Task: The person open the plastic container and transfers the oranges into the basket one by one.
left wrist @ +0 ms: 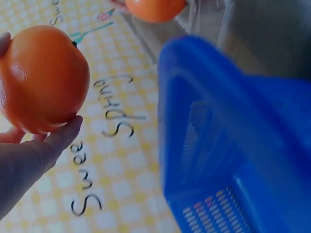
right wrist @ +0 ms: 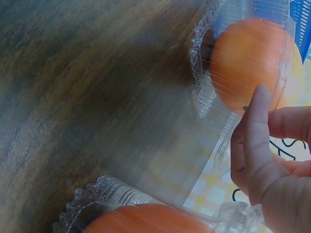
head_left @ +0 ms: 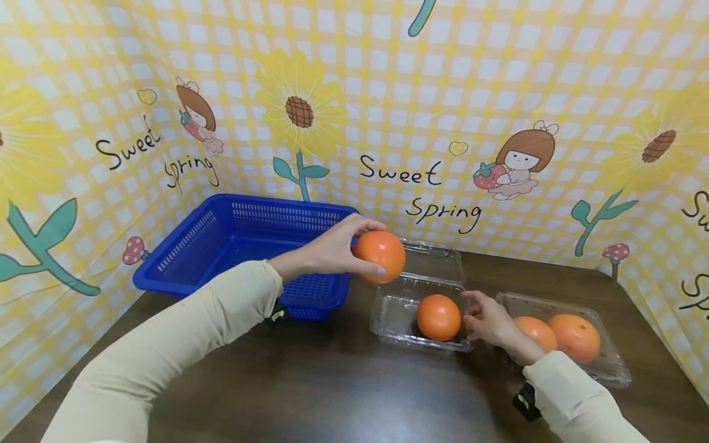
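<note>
My left hand [head_left: 338, 245] grips an orange [head_left: 380, 256] between thumb and fingers, in the air beside the blue basket's right rim. In the left wrist view the same orange [left wrist: 46, 80] shows a small dark stem spot. Below and to the right, a clear plastic clamshell box [head_left: 396, 314] lies with its lid [head_left: 434, 261] folded back, and a second orange [head_left: 439, 317] sits in its right half. My right hand [head_left: 493, 321] pinches the box's right edge; in the right wrist view its fingertip [right wrist: 261, 97] lies against the clear wall near that orange [right wrist: 245, 63].
The blue plastic basket [head_left: 166, 271] with slotted sides stands at the left; no fruit shows in it. Another clear box [head_left: 615, 369] with two oranges [head_left: 576, 338] lies at the right, partly behind my right wrist. A checked cloth [head_left: 388, 111] hangs behind the brown table [head_left: 332, 394].
</note>
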